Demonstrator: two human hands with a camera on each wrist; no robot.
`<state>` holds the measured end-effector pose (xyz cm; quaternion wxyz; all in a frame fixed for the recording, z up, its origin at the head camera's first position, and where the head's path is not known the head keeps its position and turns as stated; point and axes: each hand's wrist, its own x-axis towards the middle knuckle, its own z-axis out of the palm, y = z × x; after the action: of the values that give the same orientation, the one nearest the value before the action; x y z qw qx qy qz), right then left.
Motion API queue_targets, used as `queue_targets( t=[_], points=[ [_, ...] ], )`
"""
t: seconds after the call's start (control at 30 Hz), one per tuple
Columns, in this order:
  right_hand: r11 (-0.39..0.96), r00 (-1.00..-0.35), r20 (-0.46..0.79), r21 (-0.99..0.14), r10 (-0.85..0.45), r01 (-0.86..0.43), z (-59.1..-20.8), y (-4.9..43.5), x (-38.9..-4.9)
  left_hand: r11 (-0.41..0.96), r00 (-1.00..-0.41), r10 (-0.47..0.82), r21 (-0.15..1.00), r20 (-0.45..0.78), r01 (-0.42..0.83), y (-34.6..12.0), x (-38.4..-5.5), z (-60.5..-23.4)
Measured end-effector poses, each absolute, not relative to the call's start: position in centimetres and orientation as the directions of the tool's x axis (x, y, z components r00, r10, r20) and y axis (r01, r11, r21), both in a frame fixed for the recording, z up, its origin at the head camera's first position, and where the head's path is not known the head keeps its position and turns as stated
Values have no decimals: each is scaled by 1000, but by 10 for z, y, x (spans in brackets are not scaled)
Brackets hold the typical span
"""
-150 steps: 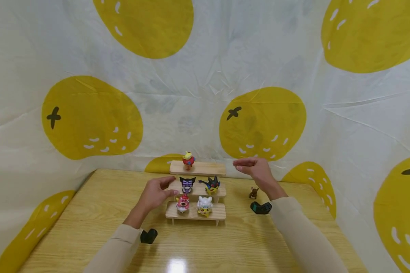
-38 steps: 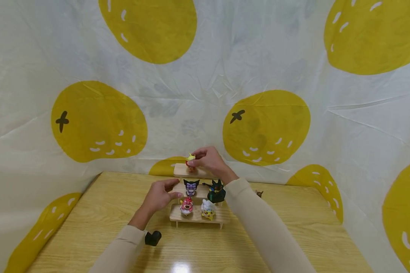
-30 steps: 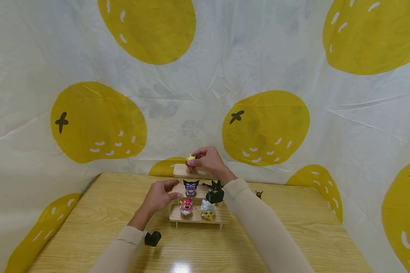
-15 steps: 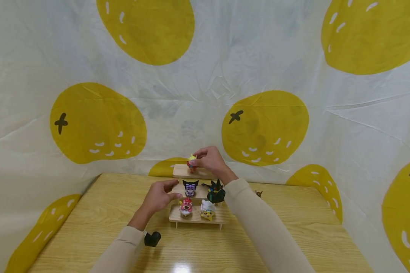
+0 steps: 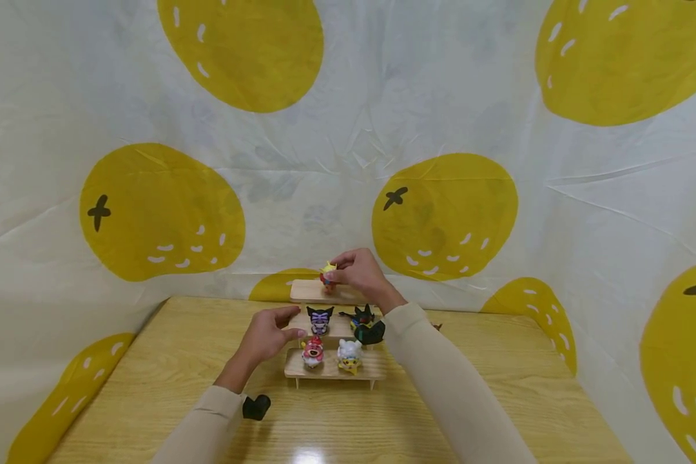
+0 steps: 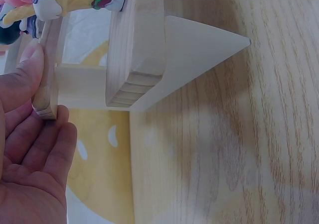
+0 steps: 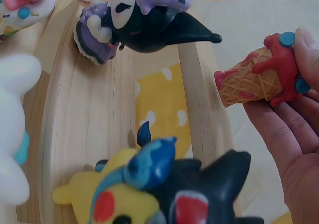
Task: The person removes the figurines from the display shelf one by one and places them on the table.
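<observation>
My left hand (image 5: pixel 269 334) grips the left end of the middle tier of a three-tier wooden display stand (image 5: pixel 335 374); the left wrist view has the thumb above the board and fingers beneath. My right hand (image 5: pixel 361 270) holds an ice-cream-cone figurine (image 7: pixel 259 74) with a waffle cone, red drips and a yellow top, at the top tier. Whether its base touches the board, I cannot tell. On the middle tier stand a black-and-purple figurine (image 5: pixel 320 320) and a black-and-yellow one (image 5: pixel 359 316), partly hidden. Below them are a pink figurine (image 5: pixel 312 352) and a white-hooded yellow one (image 5: pixel 349 356).
A small brown figurine (image 5: pixel 437 327) lies on the wooden table (image 5: pixel 168 386), mostly hidden behind the right sleeve. A white cloth (image 5: pixel 307 212) printed with yellow fruit hangs close behind the stand. Black wrist devices (image 5: pixel 256 407) protrude beneath the sleeves.
Since five seconds ago, my right hand has come from the stand's right and taken hold of the cone figurine. Over the last second it has shifted slightly right along the top tier.
</observation>
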<state>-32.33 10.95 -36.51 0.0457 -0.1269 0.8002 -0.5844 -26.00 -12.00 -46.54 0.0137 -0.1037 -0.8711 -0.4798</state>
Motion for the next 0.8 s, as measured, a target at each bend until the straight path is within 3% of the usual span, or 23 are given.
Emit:
queue_targets(
  t=[0.8],
  points=[
    [310, -964, 66, -939, -256, -147, -368, 124, -326, 530, -972, 190, 819, 137, 219, -122, -260, -467]
  ],
)
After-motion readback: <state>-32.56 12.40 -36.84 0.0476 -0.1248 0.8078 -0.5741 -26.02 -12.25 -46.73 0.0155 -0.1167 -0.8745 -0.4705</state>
